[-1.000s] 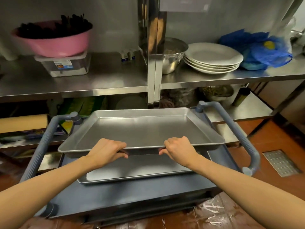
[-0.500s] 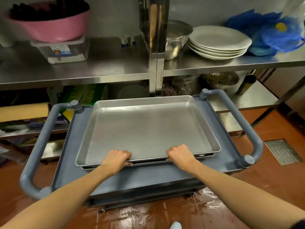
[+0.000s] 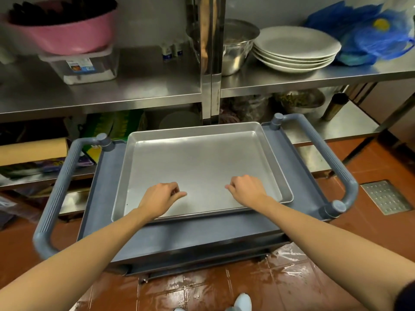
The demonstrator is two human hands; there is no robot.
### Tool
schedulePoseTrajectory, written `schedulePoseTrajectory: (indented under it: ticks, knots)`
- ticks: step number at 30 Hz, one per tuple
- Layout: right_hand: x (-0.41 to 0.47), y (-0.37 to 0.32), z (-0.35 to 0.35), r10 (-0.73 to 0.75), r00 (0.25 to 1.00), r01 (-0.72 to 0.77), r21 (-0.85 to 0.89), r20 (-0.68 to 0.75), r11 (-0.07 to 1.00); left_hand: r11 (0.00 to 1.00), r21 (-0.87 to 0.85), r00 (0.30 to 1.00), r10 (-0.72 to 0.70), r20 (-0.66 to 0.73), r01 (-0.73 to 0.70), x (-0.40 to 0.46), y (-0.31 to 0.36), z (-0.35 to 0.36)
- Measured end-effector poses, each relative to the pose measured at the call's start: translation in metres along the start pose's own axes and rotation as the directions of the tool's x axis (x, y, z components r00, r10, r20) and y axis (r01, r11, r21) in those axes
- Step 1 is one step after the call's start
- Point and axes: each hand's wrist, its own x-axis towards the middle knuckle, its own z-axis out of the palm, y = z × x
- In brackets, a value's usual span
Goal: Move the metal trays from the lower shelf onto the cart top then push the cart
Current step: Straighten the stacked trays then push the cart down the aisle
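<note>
A rectangular metal tray (image 3: 202,162) lies flat on the grey cart top (image 3: 202,232), stacked on a second tray whose rim (image 3: 288,196) shows at the right. My left hand (image 3: 160,198) hovers over the tray's near left part, fingers loosely curled and holding nothing. My right hand (image 3: 246,188) is over the near right part, fingers also loosely curled and empty. The cart has a ribbed grey handle on the left (image 3: 56,191) and another on the right (image 3: 332,162).
Behind the cart stands a steel shelf unit (image 3: 134,95) with a pink basin (image 3: 65,34), a clear box, a metal bowl (image 3: 238,48), stacked white plates (image 3: 296,48) and a blue bag (image 3: 370,32). The tiled floor is wet; a drain grate (image 3: 386,196) lies at the right.
The upper tray came down onto the lower one on the cart top. Both hands let go of its near rim and now hover over the tray.
</note>
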Motion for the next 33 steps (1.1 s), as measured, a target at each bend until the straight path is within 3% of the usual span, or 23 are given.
schedulePoseTrajectory:
  ticks: [4,7,8,10,11,12,13,16,21,33]
  knots:
    - [0.002,-0.008,-0.015,0.138,0.985,-0.105,0.264,-0.106,0.959,0.95,-0.293,0.991,-0.126,-0.047,0.107,0.009,0.015,-0.014]
    - [0.001,-0.015,-0.024,0.223,0.97,-0.156,0.445,-0.101,0.882,0.852,-0.512,0.986,-0.156,-0.058,0.105,0.014,0.034,-0.027]
    - [0.001,-0.019,-0.029,0.254,0.963,-0.156,0.591,-0.086,0.791,0.774,-0.627,0.98,-0.177,-0.086,0.085,0.016,0.041,-0.035]
    - [0.002,-0.028,-0.047,0.297,0.955,-0.096,0.934,-0.011,0.343,0.534,-0.845,0.94,-0.276,-0.201,-0.024,0.023,0.055,-0.061]
    - [-0.001,-0.033,-0.058,0.311,0.95,-0.017,0.994,-0.018,0.111,0.414,-0.902,0.907,-0.322,-0.272,-0.123,0.024,0.061,-0.077]
    - [-0.005,-0.036,-0.069,0.326,0.942,0.094,0.995,-0.078,-0.031,0.343,-0.91,0.871,-0.344,-0.351,-0.231,0.024,0.065,-0.092]
    - [-0.009,-0.039,-0.08,0.337,0.928,0.2,0.975,-0.159,-0.091,0.318,-0.893,0.842,-0.336,-0.421,-0.319,0.022,0.069,-0.105]
    - [-0.025,-0.041,-0.108,0.35,0.869,0.409,0.905,-0.349,-0.113,0.337,-0.843,0.827,-0.24,-0.508,-0.42,0.015,0.082,-0.124]
    - [-0.042,-0.024,-0.138,0.364,0.812,0.496,0.868,-0.457,-0.016,0.392,-0.817,0.841,-0.166,-0.515,-0.423,0.021,0.113,-0.128]
    - [-0.071,0.118,-0.195,0.434,0.672,0.642,0.764,-0.6,0.062,0.218,-0.79,0.808,-0.012,-0.589,-0.573,0.078,0.247,-0.111]
